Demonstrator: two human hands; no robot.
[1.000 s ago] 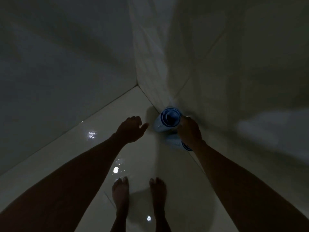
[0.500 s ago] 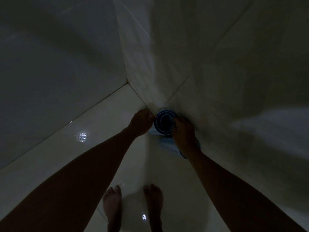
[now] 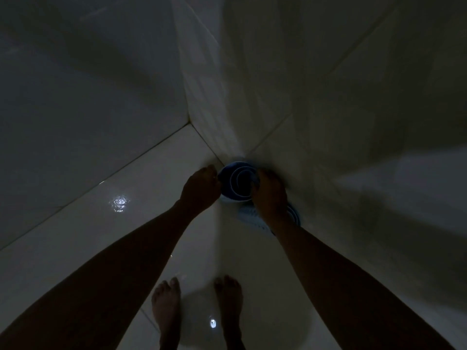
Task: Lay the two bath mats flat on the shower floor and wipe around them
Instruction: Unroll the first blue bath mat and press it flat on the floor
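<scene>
A blue bath mat rolled into a tube (image 3: 235,181) stands on end against the tiled wall near the shower corner; I look down into its spiral. My left hand (image 3: 201,188) grips its left rim. My right hand (image 3: 269,192) grips its right rim, fingers hooked inside. A second rolled blue mat (image 3: 252,215) lies on the floor just behind my right wrist, partly hidden by it.
The light is dim. The glossy pale tile floor (image 3: 121,223) shows wet glints. Tiled walls (image 3: 252,84) meet at a corner just beyond the mats. My bare feet (image 3: 197,304) stand at the bottom centre.
My left hand, open and apart from the roll a second ago, has closed on its left rim. The roll now stands more upright, and the view has shifted forward.
</scene>
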